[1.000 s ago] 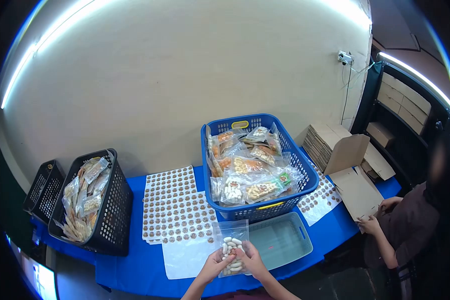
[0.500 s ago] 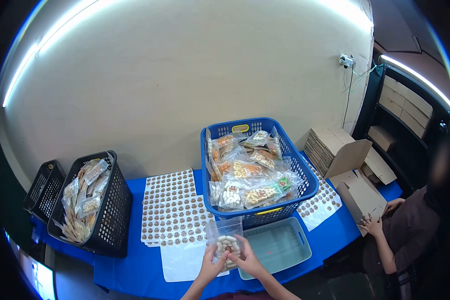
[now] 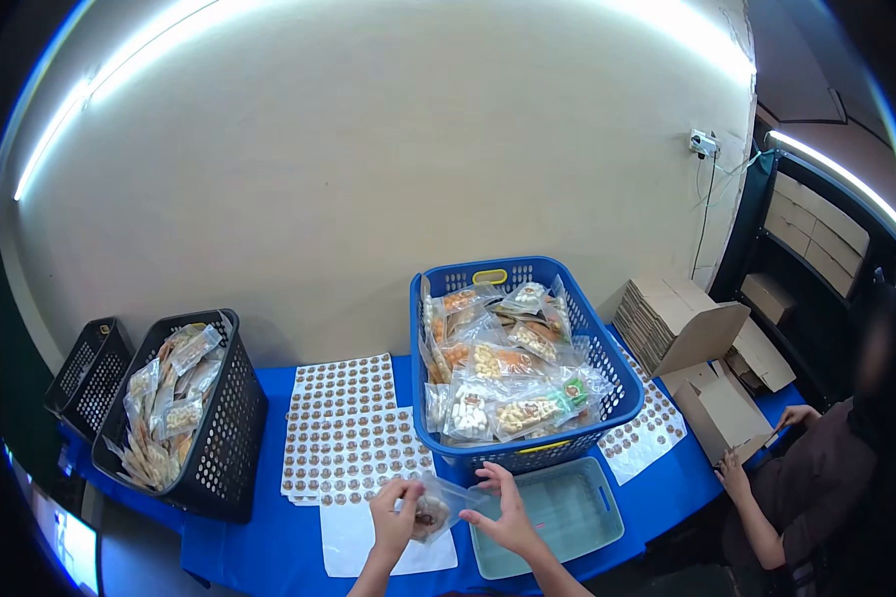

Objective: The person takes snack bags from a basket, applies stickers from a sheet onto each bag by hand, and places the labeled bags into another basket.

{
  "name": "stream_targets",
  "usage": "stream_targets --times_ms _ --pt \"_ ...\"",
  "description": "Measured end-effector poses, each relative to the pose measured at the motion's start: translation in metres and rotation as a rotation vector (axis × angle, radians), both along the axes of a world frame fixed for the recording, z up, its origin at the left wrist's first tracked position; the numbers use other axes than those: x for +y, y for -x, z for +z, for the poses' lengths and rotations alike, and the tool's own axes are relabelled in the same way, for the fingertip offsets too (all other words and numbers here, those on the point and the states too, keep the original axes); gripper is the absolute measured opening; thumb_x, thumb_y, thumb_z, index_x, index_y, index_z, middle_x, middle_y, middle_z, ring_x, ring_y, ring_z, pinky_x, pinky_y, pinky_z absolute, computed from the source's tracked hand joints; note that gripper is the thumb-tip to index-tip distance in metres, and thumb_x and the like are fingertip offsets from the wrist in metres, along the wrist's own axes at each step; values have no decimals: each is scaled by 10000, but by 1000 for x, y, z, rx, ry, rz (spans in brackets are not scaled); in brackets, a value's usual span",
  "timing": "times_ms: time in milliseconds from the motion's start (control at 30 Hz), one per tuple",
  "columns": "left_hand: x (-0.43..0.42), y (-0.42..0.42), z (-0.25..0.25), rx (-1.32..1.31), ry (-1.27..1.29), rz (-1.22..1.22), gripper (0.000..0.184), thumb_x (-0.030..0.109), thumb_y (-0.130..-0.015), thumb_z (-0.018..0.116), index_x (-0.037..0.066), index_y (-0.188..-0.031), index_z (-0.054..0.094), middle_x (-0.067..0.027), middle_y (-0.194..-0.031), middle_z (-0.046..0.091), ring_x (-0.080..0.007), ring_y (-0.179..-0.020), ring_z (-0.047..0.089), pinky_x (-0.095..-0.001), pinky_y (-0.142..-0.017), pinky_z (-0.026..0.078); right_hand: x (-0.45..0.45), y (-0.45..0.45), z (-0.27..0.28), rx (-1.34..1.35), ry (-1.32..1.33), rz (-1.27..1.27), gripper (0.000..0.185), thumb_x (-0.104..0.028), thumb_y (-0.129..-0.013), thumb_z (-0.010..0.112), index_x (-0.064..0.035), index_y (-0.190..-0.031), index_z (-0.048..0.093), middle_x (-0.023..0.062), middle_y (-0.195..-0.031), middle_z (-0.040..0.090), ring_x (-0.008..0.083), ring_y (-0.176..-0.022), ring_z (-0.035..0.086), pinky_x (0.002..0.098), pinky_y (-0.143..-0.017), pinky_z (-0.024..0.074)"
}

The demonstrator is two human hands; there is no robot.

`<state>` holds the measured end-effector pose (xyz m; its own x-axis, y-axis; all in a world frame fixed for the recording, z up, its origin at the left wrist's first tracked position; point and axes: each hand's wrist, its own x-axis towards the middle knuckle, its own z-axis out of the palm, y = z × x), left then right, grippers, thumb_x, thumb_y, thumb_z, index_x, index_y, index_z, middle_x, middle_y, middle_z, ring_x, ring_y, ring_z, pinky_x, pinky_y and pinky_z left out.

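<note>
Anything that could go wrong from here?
The clear bag might slip: the left hand grips one side, while the right hand is spread, not closed around it.
The blue basket is heaped, so packets near its front rim could slide off, perhaps into the tray.

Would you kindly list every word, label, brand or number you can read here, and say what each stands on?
No text can be read.
Round stickers on the white sheets: too small.
Labels on bags in the blue basket: too small.
Sticker on the clear bag in the left hand: blurred.
Lit screen at lower left: nothing legible.
</note>
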<state>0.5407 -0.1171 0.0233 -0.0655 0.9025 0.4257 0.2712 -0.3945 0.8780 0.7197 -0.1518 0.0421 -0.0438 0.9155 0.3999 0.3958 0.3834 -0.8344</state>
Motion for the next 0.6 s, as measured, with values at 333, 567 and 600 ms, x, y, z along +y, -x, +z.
stream_targets --times_ms 333,567,600 --pt "-5 3 10 245 -36 -110 107 104 -760 596 6 -719 599 -85 -643 558 -188 -568 536 -270 -526 411 12 30 6 -124 11 73 180 -183 -797 562 -19 -735 524 112 -684 501 301 -591 513 347 -505 402" --pt "5 35 35 179 -32 74 143 81 -769 578 -14 -663 568 -63 -599 532 -133 -543 492 -254 -503 370 1 48 -2 -33 30 214 207 -144 -803 553 8 -678 490 112 -628 475 257 -549 477 325 -509 384" --pt "4 35 37 179 -56 74 149 83 -771 576 -15 -660 566 -59 -596 528 -129 -544 488 -253 -506 371 1 49 -1 -13 9 211 215 -136 -805 552 12 -664 487 100 -605 457 227 -523 454 310 -489 365"
